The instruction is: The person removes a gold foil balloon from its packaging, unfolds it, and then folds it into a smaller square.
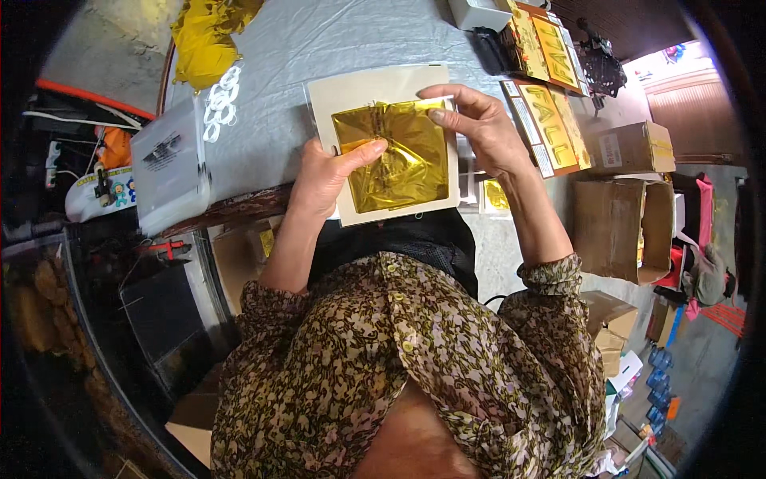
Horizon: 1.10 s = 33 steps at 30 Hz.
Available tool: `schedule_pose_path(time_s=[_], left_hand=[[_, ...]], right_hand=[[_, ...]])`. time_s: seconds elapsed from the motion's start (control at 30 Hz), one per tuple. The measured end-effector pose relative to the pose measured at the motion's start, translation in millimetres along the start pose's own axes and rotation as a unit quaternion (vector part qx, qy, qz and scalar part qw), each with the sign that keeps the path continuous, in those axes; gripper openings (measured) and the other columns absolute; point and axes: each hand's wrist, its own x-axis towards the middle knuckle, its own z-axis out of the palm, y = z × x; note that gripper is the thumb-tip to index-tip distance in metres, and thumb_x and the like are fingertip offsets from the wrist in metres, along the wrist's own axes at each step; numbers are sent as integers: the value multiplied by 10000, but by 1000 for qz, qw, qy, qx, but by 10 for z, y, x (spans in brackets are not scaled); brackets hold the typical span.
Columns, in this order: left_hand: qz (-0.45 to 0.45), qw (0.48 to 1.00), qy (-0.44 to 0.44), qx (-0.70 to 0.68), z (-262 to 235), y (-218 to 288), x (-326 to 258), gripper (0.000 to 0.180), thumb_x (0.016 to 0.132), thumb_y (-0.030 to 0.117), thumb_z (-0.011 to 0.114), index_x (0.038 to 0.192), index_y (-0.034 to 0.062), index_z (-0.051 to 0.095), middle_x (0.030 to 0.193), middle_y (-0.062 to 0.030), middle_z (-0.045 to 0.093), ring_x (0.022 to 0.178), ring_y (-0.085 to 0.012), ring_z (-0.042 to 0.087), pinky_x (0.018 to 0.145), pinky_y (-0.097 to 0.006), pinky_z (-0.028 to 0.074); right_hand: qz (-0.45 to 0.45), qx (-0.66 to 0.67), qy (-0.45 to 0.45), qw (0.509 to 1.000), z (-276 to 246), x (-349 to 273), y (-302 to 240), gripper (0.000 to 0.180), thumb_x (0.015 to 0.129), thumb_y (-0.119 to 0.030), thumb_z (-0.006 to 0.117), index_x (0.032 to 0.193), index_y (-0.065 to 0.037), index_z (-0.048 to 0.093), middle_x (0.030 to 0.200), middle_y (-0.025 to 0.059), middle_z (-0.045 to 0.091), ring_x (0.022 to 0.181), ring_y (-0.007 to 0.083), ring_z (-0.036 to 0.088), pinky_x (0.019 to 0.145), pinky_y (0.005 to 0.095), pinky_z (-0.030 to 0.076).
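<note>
Silver-sheeted table (271, 88) | white rings (214, 116) left, printed packs (550, 126) right | left grip (321, 177), right grip (488, 132) both pinching gold-foil packet (411, 172)

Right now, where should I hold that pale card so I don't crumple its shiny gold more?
Probably pinch the pale card at its top border, left of the right hand, coming from the far side. That strip looks flat and broad, and the wrinkled gold sheet leaves it bare. The left hand has the left edge, its thumb over the gold.
</note>
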Motion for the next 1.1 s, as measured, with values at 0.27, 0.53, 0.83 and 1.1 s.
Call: schedule_pose_path(time_s=[0.27,0.53,0.83,1.1], left_hand=[[-1,1000,-4,3,-17,-44,-10,368,863,83,846,1198,-7,723,1106,-69,754,971,-128,698,873,-295,552],[-6,1000,-11,-15,26,13,-58,368,871,77,833,1208,-16,717,1137,-77,749,999,-136,694,896,-305,548],[0,999,-50,16,-32,50,-123,353,891,79,826,1219,6,716,1145,-71,748,1018,-137,689,918,-311,545],[18,999,-40,26,59,43,-151,348,886,78,835,1203,-4,716,1129,-66,750,995,-136,688,894,-308,555]], right_hand=[[-3,4,136,991,87,35,151,113,914,-61,797,998,14,781,927,63,776,843,107,686,839,265,541],[13,6,114,993,79,6,182,139,929,-92,791,1015,17,779,927,59,776,836,97,682,815,257,536],[-7,-83,-189,978,-59,-6,-187,626,901,-268,828,1445,-44,613,1356,54,691,1209,140,642,1090,339,504],[33,-103,-194,975,-161,-44,-154,564,915,-219,829,1415,-43,636,1226,37,746,1087,98,669,1016,298,531]])
